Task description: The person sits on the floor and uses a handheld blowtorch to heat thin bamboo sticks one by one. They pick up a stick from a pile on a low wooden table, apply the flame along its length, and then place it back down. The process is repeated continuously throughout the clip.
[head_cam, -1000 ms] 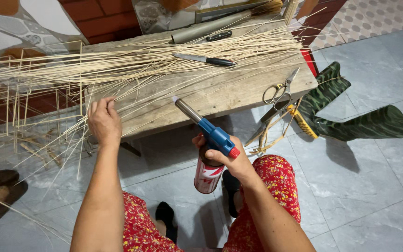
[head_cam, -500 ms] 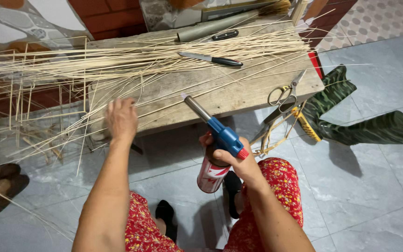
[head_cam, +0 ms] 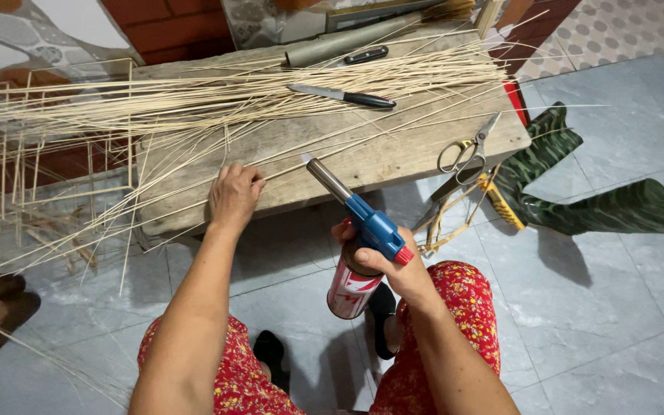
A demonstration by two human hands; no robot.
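Observation:
My right hand (head_cam: 393, 265) grips a gas torch (head_cam: 359, 230) with a blue head, a red knob, a metal nozzle pointing up-left and a red-and-white canister below. My left hand (head_cam: 234, 194) rests at the near edge of a low wooden bench (head_cam: 393, 150), fingers curled on thin bamboo strips (head_cam: 217, 96) that lie in a long bundle across the bench. The torch nozzle tip is just right of my left hand, over the bench edge.
On the bench lie a black-handled knife (head_cam: 343, 96), a grey tube (head_cam: 347, 44), a small black tool (head_cam: 366, 54) and scissors (head_cam: 463, 150) at the right edge. A frame of thin sticks (head_cam: 48, 154) stands left. Camouflage cloth (head_cam: 601, 204) lies on the tiled floor.
My left hand has moved right along the bench edge, closer to the torch. The torch in my right hand has shifted slightly right.

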